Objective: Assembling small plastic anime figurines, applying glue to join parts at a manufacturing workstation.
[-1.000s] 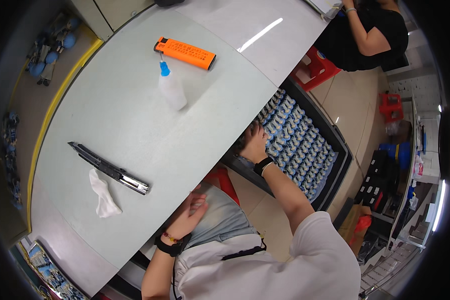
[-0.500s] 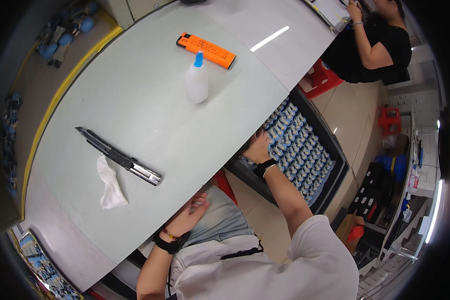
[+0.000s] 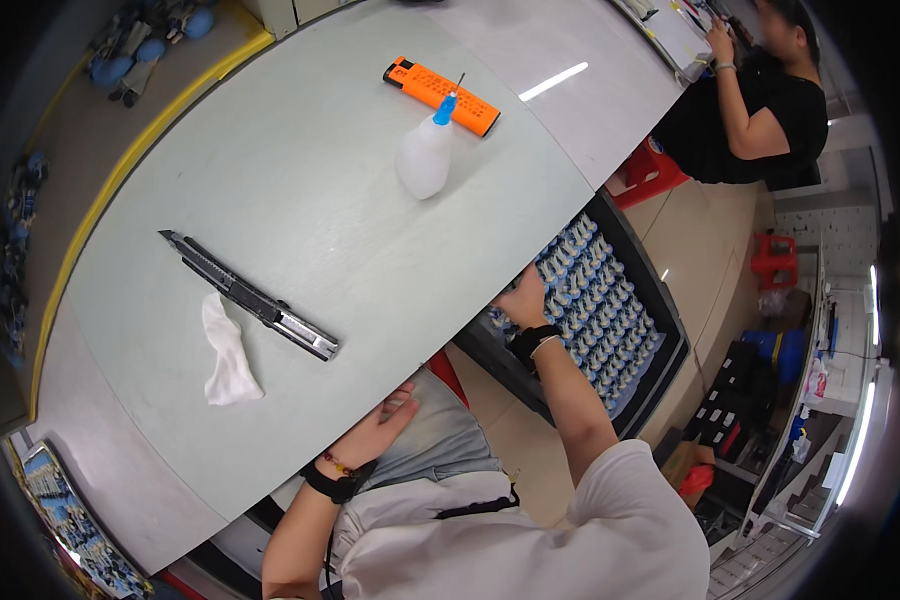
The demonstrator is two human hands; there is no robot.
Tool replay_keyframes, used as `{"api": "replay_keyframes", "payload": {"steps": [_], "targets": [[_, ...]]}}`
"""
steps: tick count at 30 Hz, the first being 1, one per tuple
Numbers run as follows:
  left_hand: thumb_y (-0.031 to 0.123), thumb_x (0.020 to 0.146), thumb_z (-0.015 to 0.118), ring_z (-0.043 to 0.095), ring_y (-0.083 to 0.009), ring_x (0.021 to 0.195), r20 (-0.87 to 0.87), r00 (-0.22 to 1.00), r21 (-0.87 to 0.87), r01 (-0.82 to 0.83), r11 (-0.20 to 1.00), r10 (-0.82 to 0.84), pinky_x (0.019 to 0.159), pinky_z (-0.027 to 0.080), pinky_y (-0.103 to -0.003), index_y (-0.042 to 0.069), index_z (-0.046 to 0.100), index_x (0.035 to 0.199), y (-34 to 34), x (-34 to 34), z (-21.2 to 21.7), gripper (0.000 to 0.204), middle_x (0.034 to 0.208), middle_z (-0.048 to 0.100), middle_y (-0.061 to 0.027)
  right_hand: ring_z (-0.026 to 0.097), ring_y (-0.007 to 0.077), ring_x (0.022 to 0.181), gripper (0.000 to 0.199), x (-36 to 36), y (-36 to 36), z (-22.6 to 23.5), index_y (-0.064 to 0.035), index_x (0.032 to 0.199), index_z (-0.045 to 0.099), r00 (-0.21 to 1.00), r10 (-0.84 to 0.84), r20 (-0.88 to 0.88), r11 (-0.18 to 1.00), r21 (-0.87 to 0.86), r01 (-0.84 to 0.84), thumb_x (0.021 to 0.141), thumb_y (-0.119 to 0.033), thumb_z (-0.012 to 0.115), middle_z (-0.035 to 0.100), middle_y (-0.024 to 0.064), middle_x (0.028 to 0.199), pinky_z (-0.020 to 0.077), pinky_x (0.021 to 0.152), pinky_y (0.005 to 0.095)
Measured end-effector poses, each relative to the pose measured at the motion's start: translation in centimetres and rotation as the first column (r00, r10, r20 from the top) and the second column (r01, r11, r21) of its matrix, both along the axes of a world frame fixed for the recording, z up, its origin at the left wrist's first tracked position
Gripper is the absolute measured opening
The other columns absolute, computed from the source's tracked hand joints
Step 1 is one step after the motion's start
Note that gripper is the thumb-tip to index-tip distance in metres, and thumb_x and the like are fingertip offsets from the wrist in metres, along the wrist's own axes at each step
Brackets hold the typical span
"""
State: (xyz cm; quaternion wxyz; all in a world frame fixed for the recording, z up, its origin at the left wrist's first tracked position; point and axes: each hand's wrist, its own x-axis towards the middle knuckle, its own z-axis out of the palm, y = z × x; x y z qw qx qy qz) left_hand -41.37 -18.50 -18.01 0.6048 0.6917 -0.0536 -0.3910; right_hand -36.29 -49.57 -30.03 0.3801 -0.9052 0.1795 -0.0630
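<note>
My right hand (image 3: 525,302) reaches past the table edge into a dark tray (image 3: 660,372) holding rows of small blue-and-white pieces (image 3: 595,305). The table edge hides most of its fingers, so I cannot tell if they hold one. Resting over my lap by the table edge, my left hand (image 3: 378,430) has loosely bent fingers, a little apart, with nothing in them. On the table (image 3: 300,190) lie a black box cutter (image 3: 250,297), blade out, and a crumpled white cloth (image 3: 230,355). A white squeeze bottle (image 3: 423,162) with a blue needle tip stands beside a flat orange case (image 3: 442,95).
A yellow-edged shelf or surface (image 3: 100,225) with blue figures is at the left. A co-worker in black (image 3: 745,125) sits by a red stool (image 3: 650,172) at the upper right. Dark boxes (image 3: 730,390) stand along the right side.
The view has shifted slightly, so the table items appear moved a little. My right hand stays at the tray's near side, its fingers now more hidden by the table edge. My left hand keeps its place.
</note>
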Motion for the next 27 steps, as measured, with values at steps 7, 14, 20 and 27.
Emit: {"api": "replay_keyframes", "payload": {"steps": [7,14,20,27], "targets": [[0.009,0.08,0.058,0.05,-0.0113,0.094,-0.021,0.999,-0.038,0.03,0.999,-0.031,0.081,0.041,-0.026,0.003,0.033,0.125,-0.2,0.1,-0.2,0.052,0.106,0.051,-0.0092,0.055,0.0228,0.084,0.056,-1.3,-2.2,0.0,-0.0046,0.096,0.042,0.978,-0.174,0.119,0.965,0.216,0.145,0.054,-0.02,0.075,0.053,0.0087,0.091,0.0432,0.076,0.0314],[0.016,0.07,0.07,0.028,-0.0226,0.122,-0.095,0.995,-0.334,-0.045,0.941,0.014,0.093,0.035,-0.037,0.009,0.01,0.135,-6.5,1.6,4.0,0.089,0.134,0.021,-0.0128,0.055,0.0189,0.091,0.06,-3.9,5.6,14.4,-0.0073,0.102,0.038,0.984,-0.095,0.153,0.422,0.901,-0.1,0.055,-0.015,0.075,0.053,0.0107,0.102,0.0435,0.082,0.0287],[0.008,0.069,0.07,0.025,-0.0195,0.123,-0.371,0.927,-0.672,-0.313,0.671,0.061,0.098,0.029,-0.035,0.011,-0.001,0.136,-7.6,0.4,3.2,0.098,0.134,0.018,-0.0094,0.045,0.0258,0.1,0.07,-5.3,10.3,18.8,-0.0038,0.11,0.037,0.891,0.434,0.131,0.857,0.246,-0.453,0.056,-0.026,0.076,0.045,0.0139,0.107,0.0372,0.083,0.0352],[-0.003,0.066,0.063,0.054,-0.0208,0.1,-0.515,0.852,-0.689,-0.35,0.634,-0.089,0.053,0.048,-0.02,0.013,0.021,0.131,-4.2,1.1,3.9,0.079,0.122,0.041,-0.0133,0.043,0.0279,0.102,0.075,-4.4,8.2,19.1,-0.0016,0.118,0.037,0.816,0.567,0.109,0.776,0.262,-0.574,0.058,-0.034,0.07,0.043,0.0163,0.114,0.0343,0.085,0.0368]]}}
